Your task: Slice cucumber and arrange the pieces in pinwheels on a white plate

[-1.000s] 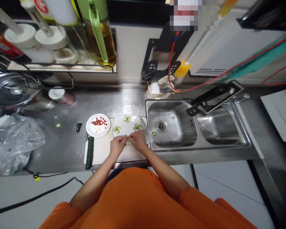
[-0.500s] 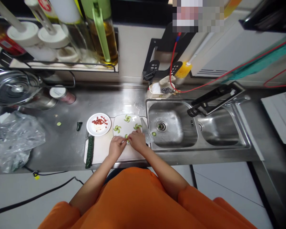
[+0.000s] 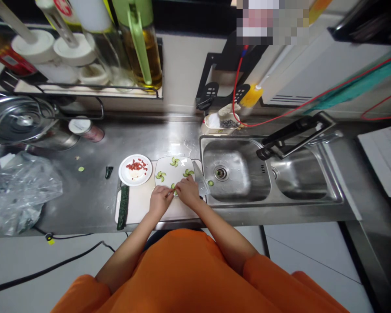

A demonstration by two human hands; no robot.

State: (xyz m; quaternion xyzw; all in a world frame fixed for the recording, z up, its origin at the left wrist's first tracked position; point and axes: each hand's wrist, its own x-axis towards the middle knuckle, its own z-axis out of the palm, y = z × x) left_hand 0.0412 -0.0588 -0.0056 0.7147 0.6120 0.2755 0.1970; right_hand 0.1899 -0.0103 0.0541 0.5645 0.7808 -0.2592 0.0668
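Note:
Over the front edge of a white square plate [image 3: 170,176], my left hand [image 3: 160,202] and my right hand [image 3: 188,191] meet fingertip to fingertip. Both are pinched closed around a tiny reddish piece that looks like a goji berry [image 3: 174,189], mostly hidden by the fingers. Cucumber slices [image 3: 174,161] lie on this plate in pinwheel clusters; one cluster sits right under my fingertips. To the left, a round white plate [image 3: 122,177] bears red goji berries [image 3: 137,165]. Below it a dark green cucumber [image 3: 123,208] rests on the white cutting board [image 3: 140,213].
A knife [image 3: 200,179] lies at the board's right end, beside the steel sink [image 3: 236,191]. A cucumber end [image 3: 108,172] and a plastic bag [image 3: 28,187] are on the counter at left. A condiment rack [image 3: 94,90] hangs above; a black faucet [image 3: 289,134] reaches over the sink.
My hands stay together over the plate's front edge, with only slight finger movement. The whole view has shifted a little; the plates and cucumber have not moved.

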